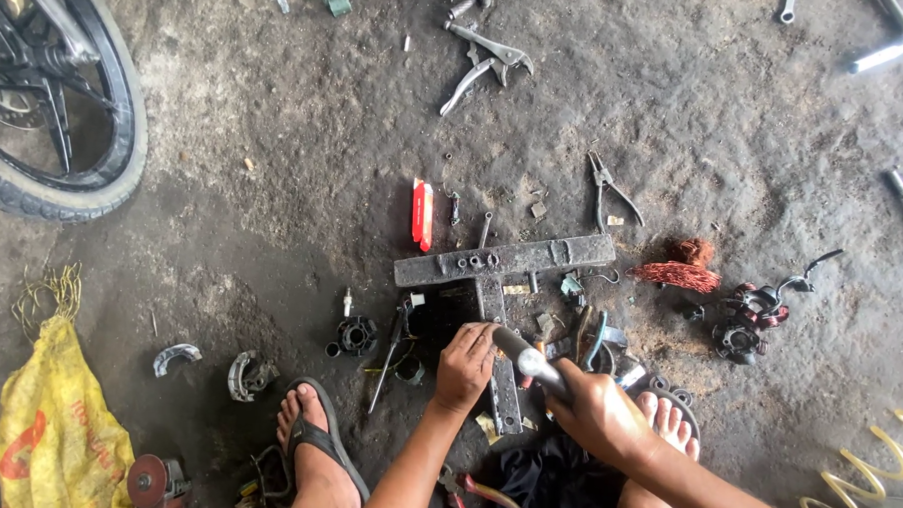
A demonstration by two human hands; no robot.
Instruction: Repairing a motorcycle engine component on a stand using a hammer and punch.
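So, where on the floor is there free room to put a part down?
Bare floor lies between the wheel and the red box, and right of the pliers. It is crowded around the metal bar and both hands: left hand, right hand.

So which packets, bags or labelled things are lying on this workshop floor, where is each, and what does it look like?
Small packet: on the floor above the grey metal T-bar, flat upright oblong, red and white.
Sack: lower left corner, crumpled soft yellow bag with a red-orange printed mark, frayed yellow strings at its top.
No signs or screens show.
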